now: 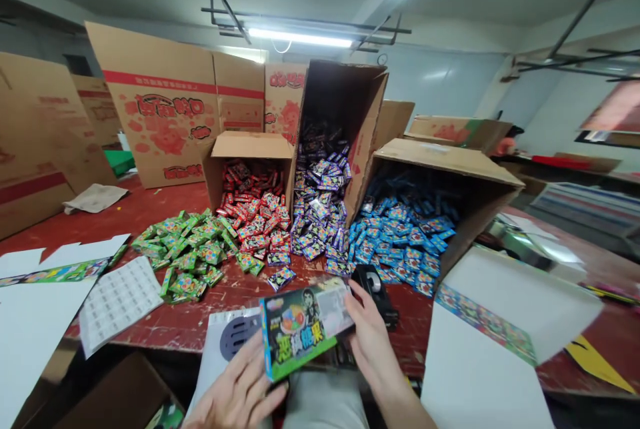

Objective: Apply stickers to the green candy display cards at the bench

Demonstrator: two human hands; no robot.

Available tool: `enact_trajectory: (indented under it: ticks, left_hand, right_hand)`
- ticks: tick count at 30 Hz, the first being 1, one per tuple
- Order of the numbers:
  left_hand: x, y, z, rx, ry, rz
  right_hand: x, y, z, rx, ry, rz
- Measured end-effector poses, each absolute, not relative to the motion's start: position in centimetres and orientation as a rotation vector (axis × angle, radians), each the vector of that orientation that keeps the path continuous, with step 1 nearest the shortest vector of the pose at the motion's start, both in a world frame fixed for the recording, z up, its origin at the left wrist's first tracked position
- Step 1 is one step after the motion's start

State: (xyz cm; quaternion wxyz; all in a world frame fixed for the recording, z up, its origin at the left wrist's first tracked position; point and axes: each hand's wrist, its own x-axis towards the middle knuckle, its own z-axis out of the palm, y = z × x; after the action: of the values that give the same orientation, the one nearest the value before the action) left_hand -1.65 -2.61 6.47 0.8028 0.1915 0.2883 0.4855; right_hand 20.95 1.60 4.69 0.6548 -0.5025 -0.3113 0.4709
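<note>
Holding a small printed candy box [305, 332] right in front of me, just above the near edge of the red worktop [200, 322]. My left hand [240, 392] is cupped under its near left corner with the fingers pressed on the front. My right hand [370, 342] is clamped round the right end, so both are gripping it and neither is free. It's tilted with the green edge low and looks like thin card. I'd reckon the way to handle it well is to squeeze at the corners and ends, not the middle of the panel, or it'll bow. Can't tell if any flap is open.

Just past the right hand sits what looks like a black tape dispenser [375, 285]. A sheet of little white labels [120, 299] lies off to the left, and flat white box blanks [500, 309] with a printed strip are on the right.

Further out is the stock. Green packets [190, 249] are heaped loose with no carton. Red packets [253, 205] spill from a small carton [247, 145] on its side. Purple packets [320, 202] pour out of a tall tipped carton [345, 95], and blue packets [400, 235] fan out of a wide carton [445, 159]. The piles run into each other at the edges. Big red-printed cartons [160, 102] stand along the back.
</note>
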Motion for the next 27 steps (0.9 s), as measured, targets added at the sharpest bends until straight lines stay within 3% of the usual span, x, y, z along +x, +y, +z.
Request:
enact_trajectory:
  ticks: [5, 8, 13, 23, 27]
  left_hand:
    - [-0.7, -1.3, 5.2, 0.411, 1.098, 1.298]
    - [-0.2, -1.5, 5.3, 0.539, 1.226, 1.350]
    - [1.0, -3.1, 4.6, 0.820, 1.183, 1.376]
    - [-0.5, -2.4, 5.0, 0.961, 1.146, 1.204]
    - [-0.4, -2.8, 5.2, 0.860, 1.113, 1.376]
  right_hand:
    - [17.4, -4.5, 0.0, -1.060, -0.793, 1.353]
    - [15.8, -5.7, 1.2, -1.103, -0.847, 1.188]
    - [13.2, -4.2, 4.5, -1.106, -0.934, 0.795]
    - [10.6, -4.5, 2.8, -1.008, -0.816, 0.882]
    - [10.5, -4.3, 3.7, -0.940, -0.809, 0.965]
